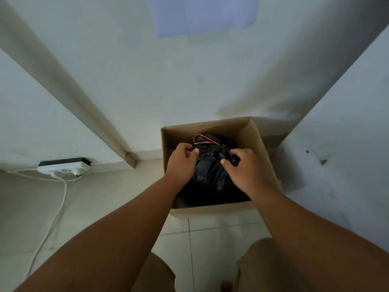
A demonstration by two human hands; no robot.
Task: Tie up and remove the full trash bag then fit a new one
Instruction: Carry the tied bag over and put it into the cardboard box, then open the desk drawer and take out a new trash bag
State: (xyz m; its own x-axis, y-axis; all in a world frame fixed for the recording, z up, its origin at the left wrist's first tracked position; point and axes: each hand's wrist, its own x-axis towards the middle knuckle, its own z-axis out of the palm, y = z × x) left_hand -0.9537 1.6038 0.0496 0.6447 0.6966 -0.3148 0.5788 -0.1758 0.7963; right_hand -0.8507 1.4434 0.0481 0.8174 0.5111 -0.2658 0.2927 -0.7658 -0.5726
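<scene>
A full black trash bag [210, 165] sits inside an open cardboard box [261, 148] on the floor against the wall. A red drawstring [203, 139] loops over the bag's gathered top. My left hand [182, 161] grips the bag's plastic at the left of the top, fingers curled and thumb pressed in. My right hand [246, 169] pinches the plastic on the right side of the gathered top. Both forearms reach down into the box and hide the bag's lower sides.
A white power strip [63, 167] with a plug and white cable [61, 205] lies on the tiled floor at the left by the skirting. Walls close in behind and to the right of the box. My knees show at the bottom edge.
</scene>
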